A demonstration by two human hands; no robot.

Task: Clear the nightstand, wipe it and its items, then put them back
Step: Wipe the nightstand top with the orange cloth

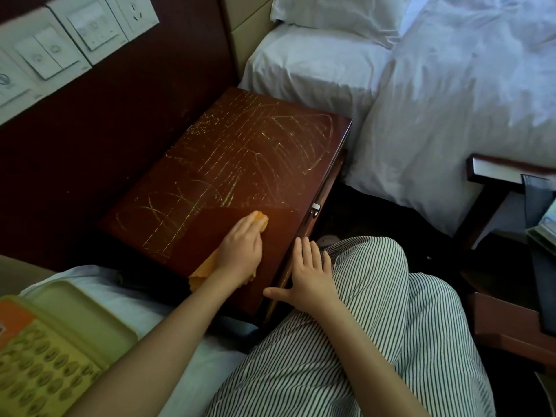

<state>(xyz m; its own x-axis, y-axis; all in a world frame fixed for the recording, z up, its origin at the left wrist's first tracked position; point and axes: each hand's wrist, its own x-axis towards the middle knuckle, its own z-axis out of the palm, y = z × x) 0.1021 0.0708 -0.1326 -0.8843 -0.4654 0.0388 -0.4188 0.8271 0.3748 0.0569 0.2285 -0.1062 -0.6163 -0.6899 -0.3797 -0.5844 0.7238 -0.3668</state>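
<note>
The dark red-brown nightstand (228,164) stands between two beds, its top bare and streaked with thin wet wipe marks. An orange cloth (202,272) lies on its near part, and my left hand (240,251) presses flat on that cloth; a corner of the cloth shows past the fingertips and a flap trails off the near edge. With straight fingers, my right hand (310,275) rests on the nightstand's front edge beside my knee. A beige desk telephone (51,350) with an orange label and many keys lies on the white bed at lower left.
Wall switches and sockets (60,46) sit on the dark panel behind the nightstand. A white bed with pillows (436,85) fills the right. A dark wooden chair (511,182) with papers stands at far right. My striped trouser legs (376,326) are in front of the nightstand.
</note>
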